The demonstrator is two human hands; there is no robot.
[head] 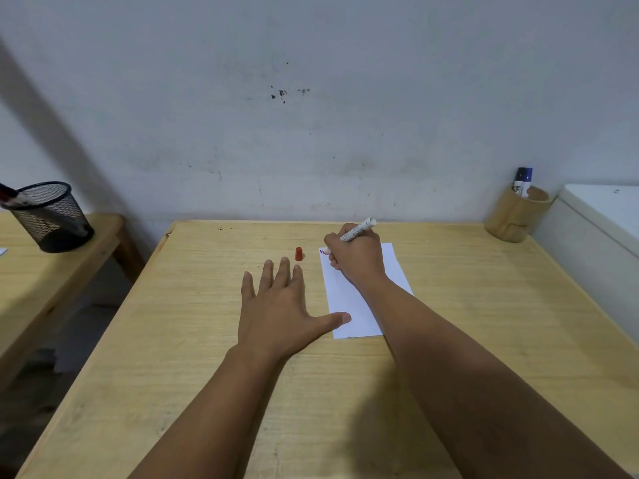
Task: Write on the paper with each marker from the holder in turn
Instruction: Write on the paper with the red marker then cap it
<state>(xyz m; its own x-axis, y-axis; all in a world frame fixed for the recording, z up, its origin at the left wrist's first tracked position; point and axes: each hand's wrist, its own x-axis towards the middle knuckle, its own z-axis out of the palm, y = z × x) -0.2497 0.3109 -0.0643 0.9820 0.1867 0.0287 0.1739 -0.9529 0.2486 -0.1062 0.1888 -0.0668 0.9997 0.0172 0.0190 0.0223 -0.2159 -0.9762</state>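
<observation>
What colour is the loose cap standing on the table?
Red-orange; the cap shows best in the head view, beside the paper.

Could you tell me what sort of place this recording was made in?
Probably a plain study or office corner: a light wooden desk against a scuffed white wall, a wooden marker holder, and a black mesh pen cup on a second table to the left.

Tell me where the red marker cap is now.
The red cap stands on the table, just beyond the left hand fingertips and left of the paper.
</observation>
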